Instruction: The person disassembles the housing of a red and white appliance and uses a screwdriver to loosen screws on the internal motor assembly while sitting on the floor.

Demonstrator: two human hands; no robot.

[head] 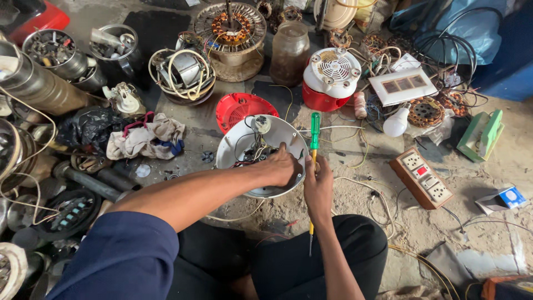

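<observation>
Housing of white plastic, round and dish-shaped [236,145], lying open side up on the dusty concrete floor [488,161] just ahead of the seated person's knees; thin wires and a small round white fitting [261,124] show inside it. Left hand [282,166] reaches in over the near rim, forearm stretched forward from a dark blue sleeve [125,258], fingers curled down onto the inside; what they press is hidden beneath the palm. Right hand [318,186] is clenched around the shaft of a green-handled screwdriver [314,133], handle pointing away, tip aimed back toward the lap, just beside the housing's right rim. Beyond the housing lies a red vented plastic cover [240,108], then a red-and-white motor unit [332,78] and a brown glass jar [289,53], its contents unclear. To the right sit a white bulb [396,125] and a wooden switchboard with sockets [421,176]. At left, a crumpled cloth [145,139] and metal tins [53,53] holding small parts, cut off by the frame edge.
</observation>
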